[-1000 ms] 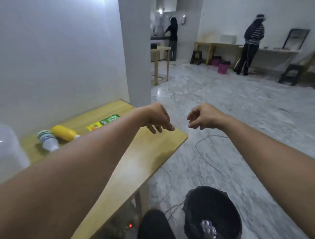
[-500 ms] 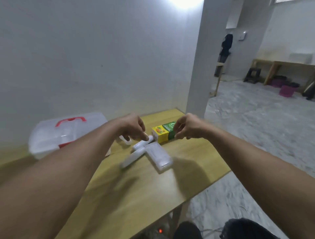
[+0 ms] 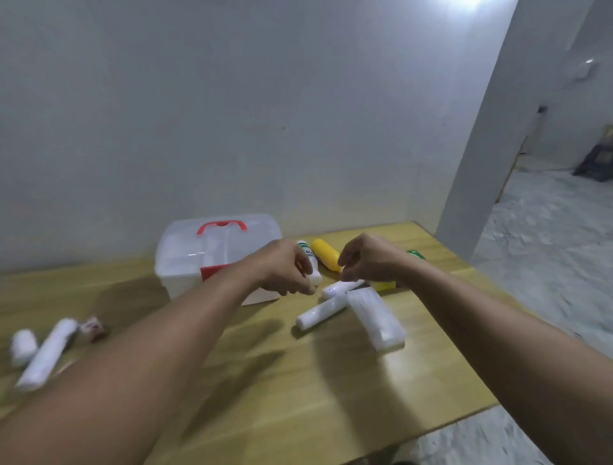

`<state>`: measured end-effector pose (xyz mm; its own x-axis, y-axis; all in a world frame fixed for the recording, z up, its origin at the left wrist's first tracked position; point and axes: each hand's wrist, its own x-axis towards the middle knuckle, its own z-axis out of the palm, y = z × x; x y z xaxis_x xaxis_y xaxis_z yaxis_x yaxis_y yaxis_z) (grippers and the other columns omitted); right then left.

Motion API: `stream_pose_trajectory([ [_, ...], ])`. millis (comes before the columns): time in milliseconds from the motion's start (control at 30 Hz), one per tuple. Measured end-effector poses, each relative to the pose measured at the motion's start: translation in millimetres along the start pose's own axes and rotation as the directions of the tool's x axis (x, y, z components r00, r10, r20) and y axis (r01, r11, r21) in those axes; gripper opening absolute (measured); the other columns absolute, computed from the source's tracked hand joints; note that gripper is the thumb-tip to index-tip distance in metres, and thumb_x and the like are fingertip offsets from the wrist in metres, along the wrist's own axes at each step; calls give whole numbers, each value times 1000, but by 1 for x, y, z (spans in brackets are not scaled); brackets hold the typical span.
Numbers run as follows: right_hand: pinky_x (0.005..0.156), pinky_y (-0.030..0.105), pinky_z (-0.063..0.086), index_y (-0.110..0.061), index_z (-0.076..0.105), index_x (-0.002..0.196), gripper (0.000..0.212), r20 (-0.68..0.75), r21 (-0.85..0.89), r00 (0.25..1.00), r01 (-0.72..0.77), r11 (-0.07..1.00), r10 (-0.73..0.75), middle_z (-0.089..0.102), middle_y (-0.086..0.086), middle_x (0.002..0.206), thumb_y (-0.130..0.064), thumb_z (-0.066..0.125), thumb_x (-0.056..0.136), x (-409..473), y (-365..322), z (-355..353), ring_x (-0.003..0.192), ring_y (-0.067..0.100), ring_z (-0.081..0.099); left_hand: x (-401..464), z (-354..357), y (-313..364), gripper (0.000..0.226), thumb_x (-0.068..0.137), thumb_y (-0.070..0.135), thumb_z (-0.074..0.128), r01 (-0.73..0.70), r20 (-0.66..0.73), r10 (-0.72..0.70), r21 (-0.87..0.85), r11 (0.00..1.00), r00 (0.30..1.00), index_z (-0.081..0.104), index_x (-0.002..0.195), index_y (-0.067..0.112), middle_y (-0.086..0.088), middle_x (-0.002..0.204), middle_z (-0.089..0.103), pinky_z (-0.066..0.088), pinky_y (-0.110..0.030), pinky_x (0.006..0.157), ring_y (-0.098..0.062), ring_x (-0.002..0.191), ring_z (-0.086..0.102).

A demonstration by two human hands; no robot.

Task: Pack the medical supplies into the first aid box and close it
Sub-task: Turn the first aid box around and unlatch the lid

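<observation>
Closed first aid box [image 3: 212, 255], scattered supplies

wooden table [image 3: 298, 398] holds first aid box [image 3: 199, 262], seemingly wrapped bandages [image 3: 374, 318].

A plain pale grey wall [image 3: 232, 116] fills the far side, meeting a light wooden table [image 3: 298, 398] whose top runs from left to right in the near field. A square white pillar [image 3: 481, 149] rises at far right beside the table's corner. Right of it lies a grey marbled floor [image 3: 547, 249]. A bright light glare [image 3: 471, 3] marks the top edge.
</observation>
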<state>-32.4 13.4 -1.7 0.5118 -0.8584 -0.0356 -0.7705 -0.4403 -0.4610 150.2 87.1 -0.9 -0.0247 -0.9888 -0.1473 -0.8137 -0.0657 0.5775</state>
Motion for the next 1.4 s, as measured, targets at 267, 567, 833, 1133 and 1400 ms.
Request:
stream_pose_trajectory([
  [267,82,38,56,-12,72,96,23,-137,96,960,259,961,-245,73,3,92,-15,75,74,37,-51,19,86,20,69,-41,-53,-39,17,78,17,71,4,-595,24,46,999,803,73,95,17,5,88,69,48,-25,72,-13,74,62],
  [567,96,37,47,-12,65,116,45,-240,-215,769,553,805,-592,62,6,124,-17,66,72,31,-92,47,115,27,54,-69,-65,-109,40,80,28,71,166,-585,-77,100,981,807,64,118,20,1,136,57,38,-34,107,-19,128,49],
  [833,92,43,47,-10,57,119,55,-177,-500,623,610,615,-762,60,12,126,-34,75,73,28,-106,83,114,32,56,-76,-56,-134,59,78,20,73,35,-569,31,104,994,822,54,134,22,5,146,47,28,-32,117,-9,140,35],
  [1133,98,42,42,-8,56,122,54,-241,-610,556,550,570,-795,60,13,128,-24,76,75,34,-102,104,118,31,55,-74,-49,-147,58,80,19,72,-55,-615,111,110,992,781,53,135,20,3,145,48,28,-32,117,-11,140,34],
  [1400,62,35,49,-13,64,84,16,-579,-286,611,468,836,-540,65,2,83,-24,74,77,12,-105,126,74,24,60,-69,-46,-152,58,79,20,73,-65,-637,125,117,991,760,54,134,20,1,144,50,29,-38,116,-13,140,36],
])
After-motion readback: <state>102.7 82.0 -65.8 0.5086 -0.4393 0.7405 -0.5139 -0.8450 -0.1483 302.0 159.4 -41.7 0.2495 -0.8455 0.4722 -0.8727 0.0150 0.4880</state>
